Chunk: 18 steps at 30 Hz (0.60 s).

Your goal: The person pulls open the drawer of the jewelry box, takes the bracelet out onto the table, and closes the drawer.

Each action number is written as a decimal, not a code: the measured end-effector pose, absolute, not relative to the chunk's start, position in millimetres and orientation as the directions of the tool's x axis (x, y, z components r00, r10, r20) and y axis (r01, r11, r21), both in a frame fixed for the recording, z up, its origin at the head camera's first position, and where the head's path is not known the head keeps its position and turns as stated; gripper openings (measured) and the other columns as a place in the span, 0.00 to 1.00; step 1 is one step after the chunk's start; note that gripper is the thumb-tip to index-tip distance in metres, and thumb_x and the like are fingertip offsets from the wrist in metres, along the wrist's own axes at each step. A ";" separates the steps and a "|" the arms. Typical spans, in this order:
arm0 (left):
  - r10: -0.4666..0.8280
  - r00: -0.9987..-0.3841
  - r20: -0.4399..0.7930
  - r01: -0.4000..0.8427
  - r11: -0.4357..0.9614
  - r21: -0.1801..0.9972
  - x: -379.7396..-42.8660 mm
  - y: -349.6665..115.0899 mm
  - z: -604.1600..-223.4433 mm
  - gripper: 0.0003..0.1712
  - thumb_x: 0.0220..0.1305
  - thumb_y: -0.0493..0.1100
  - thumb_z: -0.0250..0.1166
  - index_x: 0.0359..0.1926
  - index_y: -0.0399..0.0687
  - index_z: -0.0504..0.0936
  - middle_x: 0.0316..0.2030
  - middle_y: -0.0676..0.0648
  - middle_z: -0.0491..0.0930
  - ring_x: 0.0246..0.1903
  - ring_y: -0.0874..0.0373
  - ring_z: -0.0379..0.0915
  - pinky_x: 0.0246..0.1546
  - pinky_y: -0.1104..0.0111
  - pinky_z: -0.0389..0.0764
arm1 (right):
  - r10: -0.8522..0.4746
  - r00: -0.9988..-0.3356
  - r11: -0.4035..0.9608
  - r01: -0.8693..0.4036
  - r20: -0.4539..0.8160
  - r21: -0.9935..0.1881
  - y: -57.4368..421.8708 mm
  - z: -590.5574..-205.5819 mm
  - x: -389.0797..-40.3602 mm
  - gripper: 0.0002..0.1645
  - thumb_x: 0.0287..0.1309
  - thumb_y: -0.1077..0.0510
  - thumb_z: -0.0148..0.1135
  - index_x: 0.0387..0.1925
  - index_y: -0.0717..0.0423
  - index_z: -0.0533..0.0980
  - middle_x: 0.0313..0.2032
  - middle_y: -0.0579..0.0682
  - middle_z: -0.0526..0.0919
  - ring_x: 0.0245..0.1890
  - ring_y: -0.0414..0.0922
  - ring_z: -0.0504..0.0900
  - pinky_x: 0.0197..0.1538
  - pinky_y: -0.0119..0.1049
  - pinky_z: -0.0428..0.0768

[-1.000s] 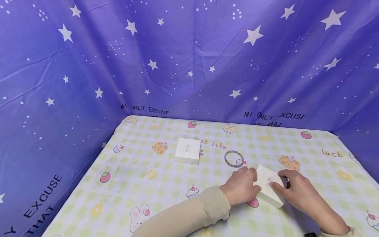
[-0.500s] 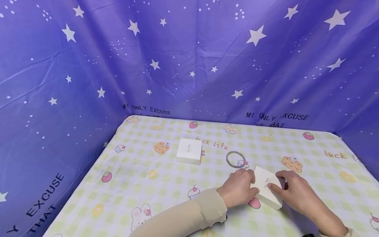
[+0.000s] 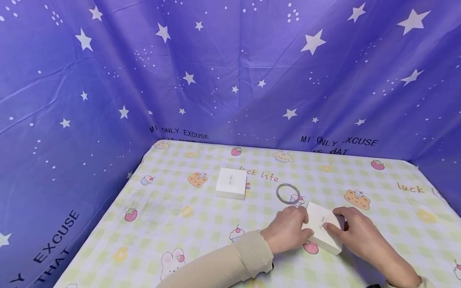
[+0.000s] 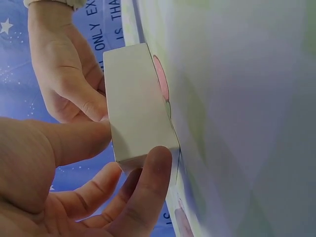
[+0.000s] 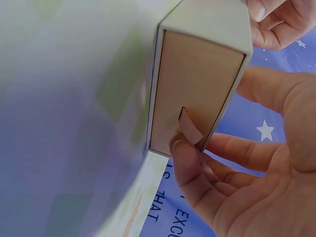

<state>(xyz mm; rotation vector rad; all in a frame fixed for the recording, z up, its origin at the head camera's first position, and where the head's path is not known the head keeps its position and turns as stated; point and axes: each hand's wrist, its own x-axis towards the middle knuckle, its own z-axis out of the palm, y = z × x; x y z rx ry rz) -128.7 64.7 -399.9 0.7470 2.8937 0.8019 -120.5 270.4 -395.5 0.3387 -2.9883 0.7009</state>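
A white drawer-style gift box [image 3: 322,230] with small print on its lid stands on the cloth between both hands, turned at an angle. My left hand [image 3: 286,228] grips its left end; in the left wrist view the thumb meets the upper edge and a fingertip [image 4: 159,160] lies on the side. My right hand [image 3: 360,234] holds the other end, its thumb on the printed top. In the right wrist view the tan drawer front [image 5: 197,74] is flush in the sleeve, and a curled finger touches it beside a small ribbon tab [image 5: 190,128].
A second white box [image 3: 231,183] lies further left, a reddish tab showing at its right side. A grey bangle [image 3: 288,194] rests just beyond my left hand. Under everything is a checked tablecloth [image 3: 201,240]; purple star curtains [image 3: 216,80] hang behind and beside the table.
The view has shifted slightly. Both hands and the box between them have slid a little to the left over the cloth; the grip looks the same.
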 end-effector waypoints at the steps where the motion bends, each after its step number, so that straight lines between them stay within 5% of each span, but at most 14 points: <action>1: 0.461 -0.884 0.080 0.436 0.750 0.497 -128.6 64.2 -399.9 0.12 0.56 0.51 0.70 0.33 0.54 0.77 0.27 0.59 0.70 0.25 0.68 0.65 0.25 0.78 0.66 | -0.202 -0.974 0.873 -0.225 0.098 -0.434 270.2 -395.5 -120.8 0.28 0.50 0.47 0.71 0.44 0.64 0.76 0.30 0.49 0.74 0.25 0.40 0.69 0.25 0.31 0.67; 18: 0.456 -0.887 0.067 0.422 0.746 0.515 -126.1 52.5 -399.4 0.12 0.57 0.51 0.70 0.32 0.53 0.76 0.27 0.59 0.70 0.25 0.67 0.64 0.25 0.78 0.66 | -0.204 -0.976 0.882 -0.218 0.078 -0.419 258.9 -395.0 -121.7 0.33 0.49 0.46 0.72 0.47 0.68 0.76 0.33 0.53 0.75 0.27 0.43 0.70 0.26 0.33 0.67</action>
